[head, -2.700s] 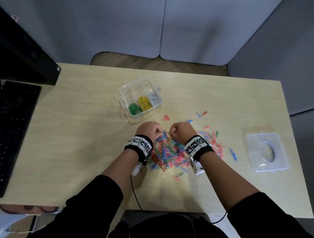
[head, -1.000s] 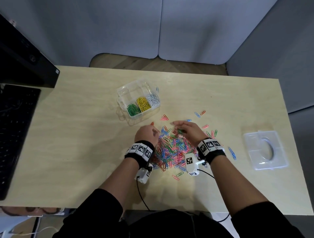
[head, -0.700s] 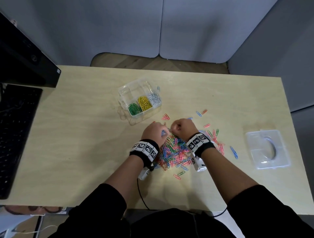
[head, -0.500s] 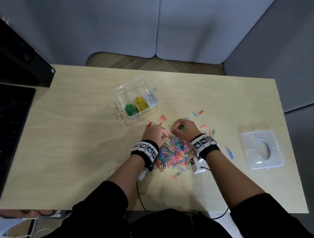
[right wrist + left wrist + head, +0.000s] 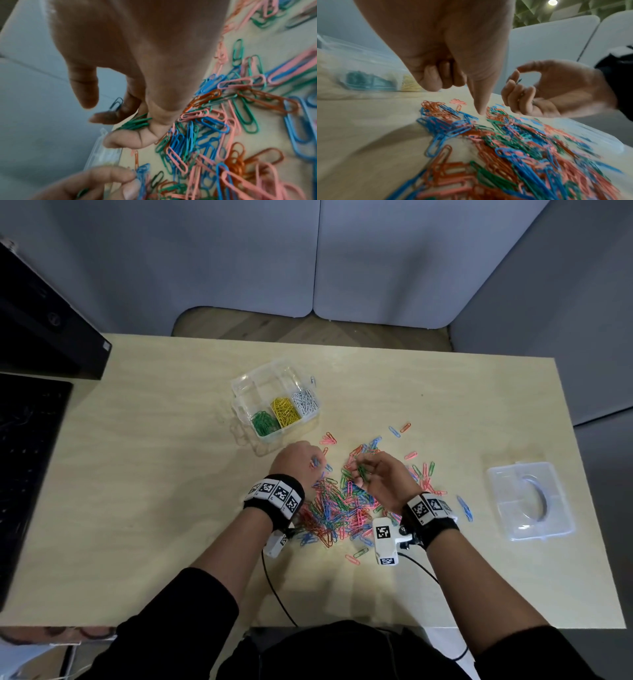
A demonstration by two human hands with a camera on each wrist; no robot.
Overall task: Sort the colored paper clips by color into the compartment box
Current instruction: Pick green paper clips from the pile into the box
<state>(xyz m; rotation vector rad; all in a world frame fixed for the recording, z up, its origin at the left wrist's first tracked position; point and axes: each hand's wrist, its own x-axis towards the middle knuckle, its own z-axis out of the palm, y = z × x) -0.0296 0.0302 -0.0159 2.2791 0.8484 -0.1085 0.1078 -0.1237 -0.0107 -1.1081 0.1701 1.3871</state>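
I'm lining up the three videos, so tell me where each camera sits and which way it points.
Head: worn on the head, looks down at the table, box, clip pile, both forearms.
Left wrist: low on the table, looks along the left hand across the pile; right hand beyond.
Right wrist: looks along the right hand holding green clips; left fingertips below.
Shared: the wrist views each show both hands and the pile.

The head camera looks steeply down on the table (image 5: 137, 508). Both wrist cameras sit low and close, sharing the clip pile (image 5: 339, 505).
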